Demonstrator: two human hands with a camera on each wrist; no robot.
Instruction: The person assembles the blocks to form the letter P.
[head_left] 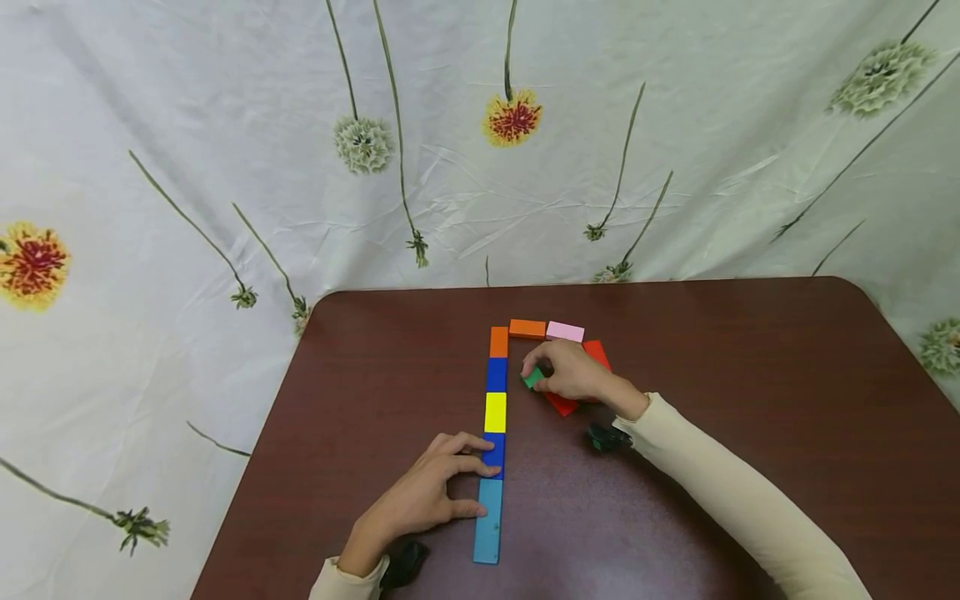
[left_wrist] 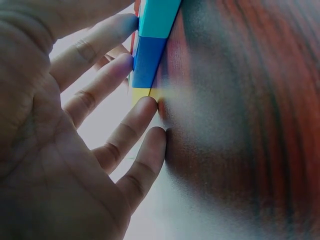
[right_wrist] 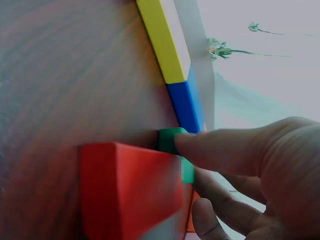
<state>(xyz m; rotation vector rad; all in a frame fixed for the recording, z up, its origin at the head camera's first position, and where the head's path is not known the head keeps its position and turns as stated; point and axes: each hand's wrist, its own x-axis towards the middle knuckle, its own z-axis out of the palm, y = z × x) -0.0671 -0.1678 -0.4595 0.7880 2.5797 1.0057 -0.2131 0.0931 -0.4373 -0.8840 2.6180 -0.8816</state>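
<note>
Coloured wooden blocks form a straight column on the brown table: light blue point(head_left: 487, 537), blue point(head_left: 497, 460), yellow point(head_left: 496, 412), another blue point(head_left: 497, 375) and orange point(head_left: 498, 342). My left hand point(head_left: 427, 492) lies along the column's near left side, fingers extended, fingertips touching the blue and light blue blocks. My right hand point(head_left: 573, 371) pinches a small green block point(right_wrist: 169, 140) between thumb and finger. That block sits at the end of a red block point(right_wrist: 147, 192), close to the column's upper blue block point(right_wrist: 185, 105) in the right wrist view.
From the column's top, a second orange block point(head_left: 528, 329), a pink block point(head_left: 565, 331) and a red block point(head_left: 597, 353) curve rightward. Behind the table point(head_left: 712, 358) hangs a white flowered cloth point(head_left: 450, 192). Dark wrist devices show under both wrists.
</note>
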